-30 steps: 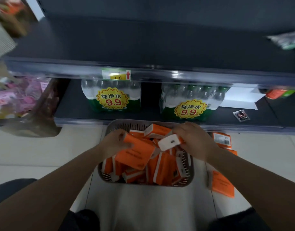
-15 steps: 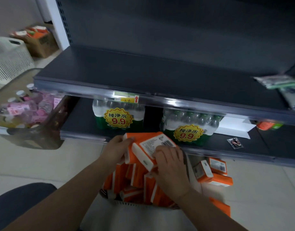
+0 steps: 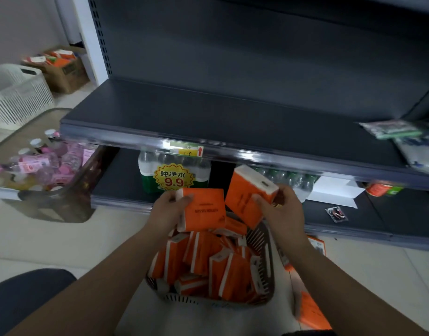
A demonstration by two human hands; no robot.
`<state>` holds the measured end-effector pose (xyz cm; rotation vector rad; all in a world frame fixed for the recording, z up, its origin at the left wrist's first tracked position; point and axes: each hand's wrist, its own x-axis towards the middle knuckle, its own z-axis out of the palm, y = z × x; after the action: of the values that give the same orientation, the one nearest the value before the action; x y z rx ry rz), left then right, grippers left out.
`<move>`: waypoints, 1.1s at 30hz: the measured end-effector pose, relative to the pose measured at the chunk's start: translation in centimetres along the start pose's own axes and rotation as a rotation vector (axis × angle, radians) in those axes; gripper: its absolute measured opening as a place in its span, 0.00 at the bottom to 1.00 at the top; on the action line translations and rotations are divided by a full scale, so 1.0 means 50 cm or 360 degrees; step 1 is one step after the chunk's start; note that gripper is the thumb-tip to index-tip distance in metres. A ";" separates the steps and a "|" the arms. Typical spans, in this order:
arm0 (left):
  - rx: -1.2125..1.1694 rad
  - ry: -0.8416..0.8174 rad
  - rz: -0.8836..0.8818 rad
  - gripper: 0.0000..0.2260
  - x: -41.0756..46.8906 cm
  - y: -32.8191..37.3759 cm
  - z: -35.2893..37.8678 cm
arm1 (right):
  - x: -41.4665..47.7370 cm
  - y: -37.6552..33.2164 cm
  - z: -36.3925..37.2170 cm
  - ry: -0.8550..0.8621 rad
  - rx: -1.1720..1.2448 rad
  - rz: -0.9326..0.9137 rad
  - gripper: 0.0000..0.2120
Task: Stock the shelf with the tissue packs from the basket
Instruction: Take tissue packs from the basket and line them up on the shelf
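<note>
A grey slatted basket (image 3: 266,258) on the floor holds several orange-and-white tissue packs (image 3: 201,260). My left hand (image 3: 168,209) grips one orange tissue pack (image 3: 203,209) above the basket's far edge. My right hand (image 3: 281,209) grips a second tissue pack (image 3: 247,195), tilted with its white end up. Both packs hang in front of the lower shelf. Above them the dark shelf (image 3: 208,122) is bare across its left and middle.
Bottled water packs with a yellow 9.9 label (image 3: 173,178) stand on the bottom shelf. Green and white packets (image 3: 390,129) lie at the shelf's right end. Loose orange packs (image 3: 312,311) lie on the floor right of the basket. A bin of pink bottles (image 3: 39,166) stands left.
Both hands have lifted their packs out of the basket and drawn them apart. The view has tilted upward, showing more of the bare shelf.
</note>
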<state>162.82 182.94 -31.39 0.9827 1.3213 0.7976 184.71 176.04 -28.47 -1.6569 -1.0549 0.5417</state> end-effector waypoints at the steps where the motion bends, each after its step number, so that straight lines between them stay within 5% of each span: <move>1: -0.0022 0.0013 0.0011 0.16 -0.002 0.005 0.000 | 0.008 -0.002 -0.006 0.0007 0.0064 0.0060 0.10; 6: -0.0004 0.0069 0.0044 0.14 -0.007 0.037 -0.003 | 0.033 -0.022 -0.019 -0.0018 0.0358 0.0430 0.09; 16: -0.0055 0.0111 0.0152 0.19 -0.017 0.110 0.025 | 0.067 -0.039 -0.038 -0.0305 0.0856 0.0695 0.17; 21: -0.0199 0.0144 0.0174 0.17 -0.027 0.121 0.055 | 0.054 -0.031 -0.020 -0.0402 0.1241 0.0900 0.11; 30: -0.0388 -0.0031 0.0131 0.09 -0.006 0.176 0.083 | 0.069 -0.056 0.050 -0.0397 0.1410 0.1048 0.12; 33: -0.0356 -0.0112 0.0022 0.15 0.022 0.196 0.067 | 0.104 -0.065 0.065 -0.0527 0.1427 0.1009 0.14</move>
<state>166.91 187.42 -22.92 0.8349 1.1391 0.8927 183.62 182.37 -25.84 -1.0583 -0.3456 1.4919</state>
